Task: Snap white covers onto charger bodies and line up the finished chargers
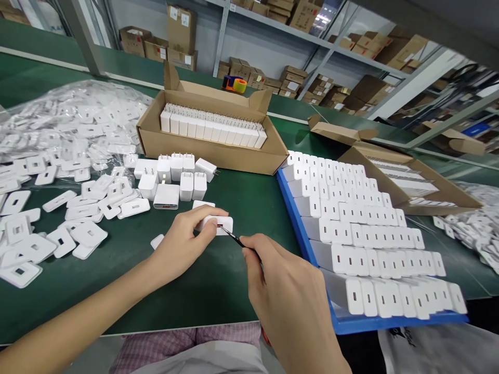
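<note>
My left hand [189,234] pinches a white charger [226,224] between thumb and fingers; its face has a port slot with a reddish spot. In my right hand [284,285] are black tweezers [234,238], their fine metal tip touching the slot. Just behind the held charger lies another white piece [202,204], partly covered by my left fingers. A group of white plug chargers [166,196] stands farther back, several with prongs up. Left of my wrist is a small white cover piece [157,241], and many slotted white covers [89,234] lie loose beyond it.
A cardboard box [210,150] with rows of chargers stands behind. To the right, a blue tray [307,249] holds many chargers, ports facing me. Another open carton [440,182] sits beyond it. A clear bag of covers [89,114] is at left. Tape rolls [236,84] lie at the back.
</note>
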Motion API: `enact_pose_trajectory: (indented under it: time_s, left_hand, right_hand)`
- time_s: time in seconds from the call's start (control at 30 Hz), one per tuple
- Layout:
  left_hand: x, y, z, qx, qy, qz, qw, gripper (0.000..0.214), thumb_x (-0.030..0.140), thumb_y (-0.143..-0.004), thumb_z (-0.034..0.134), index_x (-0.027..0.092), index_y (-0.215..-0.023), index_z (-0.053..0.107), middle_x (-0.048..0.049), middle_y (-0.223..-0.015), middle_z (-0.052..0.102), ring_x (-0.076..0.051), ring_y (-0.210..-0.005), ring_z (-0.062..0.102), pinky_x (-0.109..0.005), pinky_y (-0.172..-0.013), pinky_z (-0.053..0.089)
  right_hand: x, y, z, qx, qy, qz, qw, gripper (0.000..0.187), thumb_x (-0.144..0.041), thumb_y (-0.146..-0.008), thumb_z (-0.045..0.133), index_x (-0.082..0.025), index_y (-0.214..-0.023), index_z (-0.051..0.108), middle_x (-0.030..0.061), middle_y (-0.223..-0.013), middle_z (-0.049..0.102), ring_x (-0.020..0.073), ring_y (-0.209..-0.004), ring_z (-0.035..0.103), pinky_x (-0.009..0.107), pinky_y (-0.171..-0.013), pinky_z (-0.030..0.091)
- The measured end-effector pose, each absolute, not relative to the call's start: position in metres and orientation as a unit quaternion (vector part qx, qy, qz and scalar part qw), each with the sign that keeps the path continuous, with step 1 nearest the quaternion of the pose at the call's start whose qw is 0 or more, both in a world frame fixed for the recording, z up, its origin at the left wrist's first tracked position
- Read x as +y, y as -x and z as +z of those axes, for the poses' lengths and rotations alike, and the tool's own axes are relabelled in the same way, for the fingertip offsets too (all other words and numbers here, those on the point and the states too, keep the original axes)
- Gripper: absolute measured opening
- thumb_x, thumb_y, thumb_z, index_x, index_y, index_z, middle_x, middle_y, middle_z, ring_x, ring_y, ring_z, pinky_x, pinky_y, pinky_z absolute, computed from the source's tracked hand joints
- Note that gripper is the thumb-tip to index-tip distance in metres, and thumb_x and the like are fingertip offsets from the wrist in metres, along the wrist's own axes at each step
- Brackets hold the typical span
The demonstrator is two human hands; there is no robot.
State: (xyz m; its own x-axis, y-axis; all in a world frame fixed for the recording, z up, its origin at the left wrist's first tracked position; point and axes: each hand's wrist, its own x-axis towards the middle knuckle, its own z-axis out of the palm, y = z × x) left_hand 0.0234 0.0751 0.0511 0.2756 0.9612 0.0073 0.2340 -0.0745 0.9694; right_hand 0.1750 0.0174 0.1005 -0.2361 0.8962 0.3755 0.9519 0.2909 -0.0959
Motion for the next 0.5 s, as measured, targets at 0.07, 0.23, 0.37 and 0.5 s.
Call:
enact_pose_trajectory:
  time_s: [0.07,0.23,0.37,0.5]
  left_hand:
    - [0.077,-0.023,0.053,0.489,-0.621,0.365,0.492,0.031,0.036,-0.091,0.046,0.02,-0.1,0.07,-0.0011,-0.097,0.07,-0.017,-0.073,0.055,-0.028,-0.065,0.041]
    - [0.081,-0.019,0.056,0.484,-0.603,0.374,0.511,0.03,0.037,-0.091,0.046,0.022,-0.096,0.072,-0.0027,-0.101,0.071,-0.021,-0.087,0.059,-0.029,-0.071,0.041]
    - [0.08,-0.014,0.058,0.464,-0.603,0.404,0.508,0.03,0.037,-0.093,0.047,0.022,-0.1,0.072,-0.0044,-0.109,0.07,-0.023,-0.096,0.061,-0.028,-0.072,0.044]
    - [0.075,-0.012,0.06,0.349,-0.631,0.464,0.514,0.028,0.033,-0.096,0.046,0.021,-0.103,0.071,-0.0039,-0.107,0.07,-0.021,-0.103,0.062,-0.025,-0.074,0.048]
  right_hand:
    - [0.018,-0.173,0.104,-0.782,0.596,-0.06,0.172,0.026,-0.002,-0.083,0.042,-0.018,-0.081,0.063,-0.0032,-0.057,0.061,0.0122,-0.039,0.048,0.024,-0.038,0.026]
    - [0.016,-0.182,0.12,-0.788,0.585,-0.001,0.189,0.022,-0.014,-0.091,0.042,-0.021,-0.087,0.062,-0.001,-0.072,0.071,0.0141,-0.05,0.062,0.024,-0.043,0.035]
    - [0.018,-0.202,0.1,-0.742,0.627,0.018,0.234,0.014,-0.024,-0.093,0.046,-0.025,-0.094,0.06,-0.0021,-0.072,0.07,0.0147,-0.052,0.062,0.023,-0.043,0.039]
    - [0.027,-0.209,0.049,-0.734,0.633,0.08,0.231,0.019,-0.02,-0.092,0.044,-0.019,-0.099,0.062,0.0058,-0.084,0.069,0.0215,-0.073,0.066,0.031,-0.06,0.052]
